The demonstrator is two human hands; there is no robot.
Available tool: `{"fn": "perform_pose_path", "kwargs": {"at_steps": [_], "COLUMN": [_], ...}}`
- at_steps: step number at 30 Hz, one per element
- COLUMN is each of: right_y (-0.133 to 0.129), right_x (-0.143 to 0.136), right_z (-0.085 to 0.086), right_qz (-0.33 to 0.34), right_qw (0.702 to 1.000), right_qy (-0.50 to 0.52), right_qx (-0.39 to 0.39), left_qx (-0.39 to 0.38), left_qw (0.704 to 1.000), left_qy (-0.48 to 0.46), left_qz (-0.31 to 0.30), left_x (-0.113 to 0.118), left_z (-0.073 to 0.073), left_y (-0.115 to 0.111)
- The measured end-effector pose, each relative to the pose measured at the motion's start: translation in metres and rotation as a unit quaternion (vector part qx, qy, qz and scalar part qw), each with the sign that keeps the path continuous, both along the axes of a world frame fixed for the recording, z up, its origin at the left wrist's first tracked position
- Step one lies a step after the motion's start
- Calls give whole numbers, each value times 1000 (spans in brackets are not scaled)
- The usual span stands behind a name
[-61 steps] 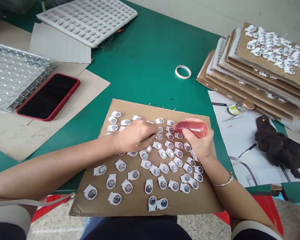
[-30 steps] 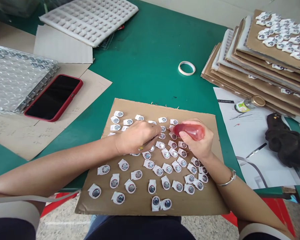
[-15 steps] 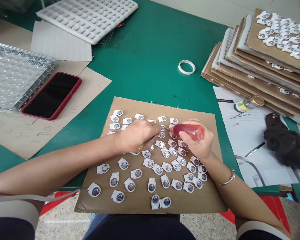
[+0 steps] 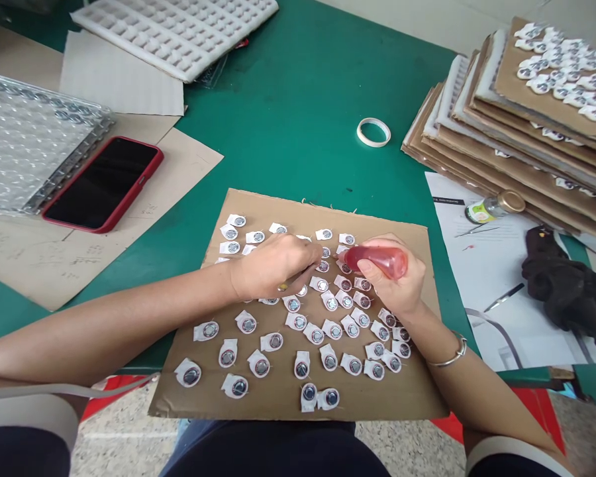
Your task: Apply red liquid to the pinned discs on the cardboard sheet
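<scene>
Red translucent squeeze bottle (image 4: 381, 262): above brown cardboard sheet (image 4: 278, 405), tip near white-tabbed round metal discs (image 4: 330, 301).
Right hand (image 4: 400, 281): wrapped around the bottle.
Left hand (image 4: 273, 265): pinching a slim yellow-ended tool (image 4: 284, 286), partly hidden.

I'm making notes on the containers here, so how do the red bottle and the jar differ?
The bottle looks red, while the jar looks clear, with a green label and gold lid. The bottle is held in the right hand; the jar rests on the paper, touched by neither hand. The bottle's narrow tip points left, while the jar's lid is at its right end. Both are right of the picture's middle.
</scene>
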State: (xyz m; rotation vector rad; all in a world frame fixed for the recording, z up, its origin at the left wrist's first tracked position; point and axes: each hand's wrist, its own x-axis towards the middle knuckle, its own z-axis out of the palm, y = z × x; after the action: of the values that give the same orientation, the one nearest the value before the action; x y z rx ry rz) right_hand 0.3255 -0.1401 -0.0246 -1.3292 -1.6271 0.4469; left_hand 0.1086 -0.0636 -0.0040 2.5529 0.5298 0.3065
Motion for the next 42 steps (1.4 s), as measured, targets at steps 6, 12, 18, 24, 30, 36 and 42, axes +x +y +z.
{"fn": "perform_pose_path", "kwargs": {"at_steps": [6, 12, 18, 24, 30, 36, 42], "right_y": [0, 0, 1, 0, 0, 0, -1], "right_x": [0, 0, -1, -3, -3, -4, -5], "right_z": [0, 0, 0, 1, 1, 0, -1], "right_qz": [1, -2, -3, 1, 6, 10, 11], "right_qw": [1000, 1000, 1000, 1000, 1000, 1000, 1000], "right_qy": [4, 13, 12, 19, 12, 0, -6], "right_qx": [-3, -7, -5, -11, -13, -9, -15], "left_qx": [-17, -21, -25, -28, -53, -77, -89], "left_qw": [999, 998, 998, 997, 997, 996, 994], "left_qy": [-40, -54, -59, -63, -56, -50, -68], "left_qz": [-12, -24, -28, -27, -16, -1, 2], "left_x": [-2, -3, -3, -3, -4, -5, -4], "left_z": [-5, -3, -1, -4, -6, -7, -9], "left_y": [3, 5, 6, 7, 9, 11, 12]}}
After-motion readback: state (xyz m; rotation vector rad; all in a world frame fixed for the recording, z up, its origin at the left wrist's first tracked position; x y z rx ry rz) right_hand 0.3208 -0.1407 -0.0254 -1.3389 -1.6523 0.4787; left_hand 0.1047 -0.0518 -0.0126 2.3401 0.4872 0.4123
